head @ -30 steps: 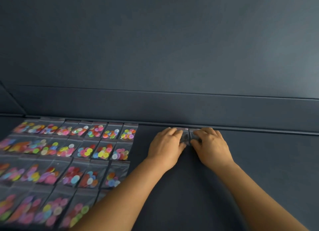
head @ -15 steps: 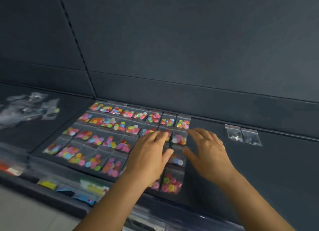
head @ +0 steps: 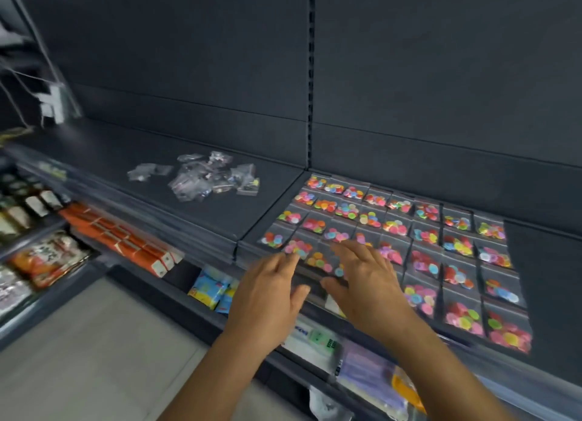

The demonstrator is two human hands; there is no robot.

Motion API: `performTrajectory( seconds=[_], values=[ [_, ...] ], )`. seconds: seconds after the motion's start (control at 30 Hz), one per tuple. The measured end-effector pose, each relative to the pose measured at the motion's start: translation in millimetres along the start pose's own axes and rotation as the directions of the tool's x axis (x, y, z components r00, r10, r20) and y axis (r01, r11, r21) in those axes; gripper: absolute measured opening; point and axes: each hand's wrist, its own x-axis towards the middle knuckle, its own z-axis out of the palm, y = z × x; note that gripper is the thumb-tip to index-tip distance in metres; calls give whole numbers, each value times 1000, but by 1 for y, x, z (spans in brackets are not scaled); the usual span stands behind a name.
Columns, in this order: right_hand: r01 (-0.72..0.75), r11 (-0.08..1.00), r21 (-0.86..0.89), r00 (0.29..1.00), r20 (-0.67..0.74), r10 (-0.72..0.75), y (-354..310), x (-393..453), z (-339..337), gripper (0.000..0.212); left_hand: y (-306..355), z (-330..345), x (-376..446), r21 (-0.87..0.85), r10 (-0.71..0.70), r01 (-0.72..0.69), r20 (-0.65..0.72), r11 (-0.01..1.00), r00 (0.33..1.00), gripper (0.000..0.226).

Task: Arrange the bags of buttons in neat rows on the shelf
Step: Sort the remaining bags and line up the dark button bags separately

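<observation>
While my two bare hands hover over the front left corner of the display, fingers spread wide and holding nothing, the state of the work reads plainly. Clear plastic bags of bright multicoloured buttons point(head: 409, 231) lie flat in neat rows, edge to edge, on the dark grey metal shelf point(head: 548, 263); this part I judge done. A loose heap of small clear bags with pale, dull contents point(head: 208, 178) lies well apart on the shelf section to the left, unsorted, so much is left. My left hand point(head: 271, 291) and right hand point(head: 368, 282) are just above the nearest bags. Half a second ago the view faced further right, showing two small bags by the back wall, now out of frame.
</observation>
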Motion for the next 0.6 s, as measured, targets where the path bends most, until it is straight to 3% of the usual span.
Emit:
performTrajectory(
  seconds=[0.3, 0.6],
  values=[
    [122, 992, 6, 990, 72, -122, -76, 52, 36, 60, -91, -22, 0, -8, -124, 124, -61, 992, 990, 58],
    [223, 975, -13, 971, 90, -221, -107, 158, 51, 61, -160, -42, 70, 40, -165, 171, -122, 984, 979, 58]
  ],
)
